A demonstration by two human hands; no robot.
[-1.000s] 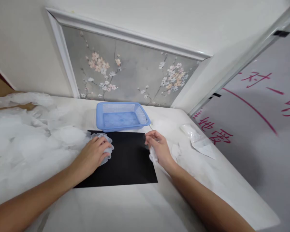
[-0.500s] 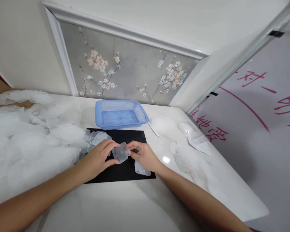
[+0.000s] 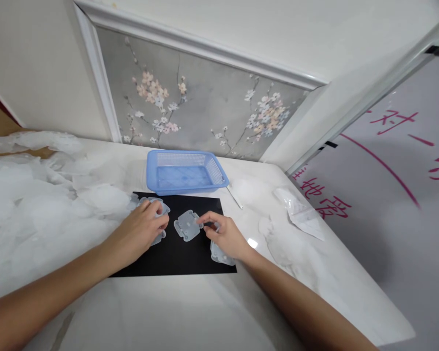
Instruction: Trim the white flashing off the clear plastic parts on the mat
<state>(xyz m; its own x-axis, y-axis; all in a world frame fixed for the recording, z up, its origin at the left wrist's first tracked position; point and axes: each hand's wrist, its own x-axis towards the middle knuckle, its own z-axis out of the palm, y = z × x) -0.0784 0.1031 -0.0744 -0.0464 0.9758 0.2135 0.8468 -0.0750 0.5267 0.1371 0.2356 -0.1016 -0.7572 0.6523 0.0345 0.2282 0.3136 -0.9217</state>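
A black mat (image 3: 183, 253) lies on the white marble table (image 3: 190, 312). One translucent plastic piece (image 3: 188, 225) lies flat in the middle of the mat. My right hand (image 3: 225, 236) touches its right edge with a fingertip, and under this hand's heel sits another clear piece (image 3: 221, 255). My left hand (image 3: 141, 231) rests on a small stack of the same clear pieces (image 3: 157, 208) at the mat's left edge, fingers curled over them.
A blue plastic basket (image 3: 214, 171) stands just behind the mat, with a thin white stick (image 3: 235, 197) at its right. White filmy wrapping (image 3: 32, 204) is heaped along the table's left. A small clear bag (image 3: 300, 212) lies at the right, near a whiteboard with red writing (image 3: 388, 185).
A clear piece held up between both hands half a second ago now lies flat on the mat. My left hand has drawn back onto the stack; my right hand still touches the piece.
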